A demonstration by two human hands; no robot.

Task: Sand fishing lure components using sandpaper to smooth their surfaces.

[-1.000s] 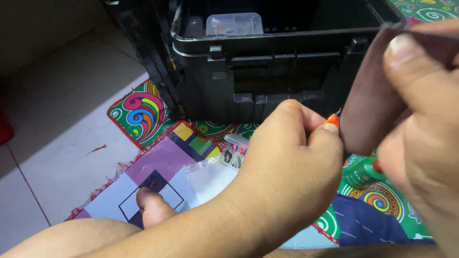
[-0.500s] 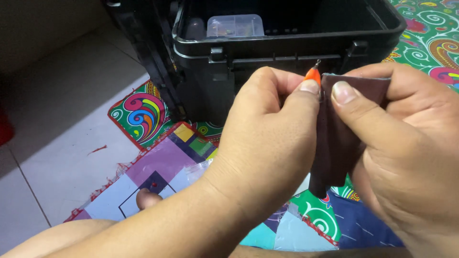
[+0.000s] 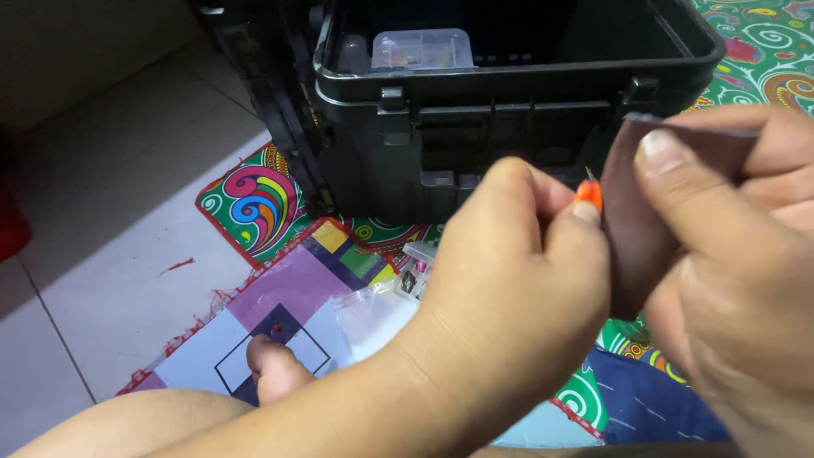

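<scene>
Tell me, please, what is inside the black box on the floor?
Inside the black box, a small clear plastic case sits near the back left corner, with small bits inside, too small to tell. The box's front wall hides the bottom, and the rest is dark.

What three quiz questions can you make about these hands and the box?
1. True or false: the black box is open on top.
2. Which hand pinches the small orange tool: A left, B right?
3. What does the right hand hold?

Key:
1. True; a clear case shows inside.
2. A, the left hand.
3. A dark brown piece, perhaps cloth or leather.
</scene>
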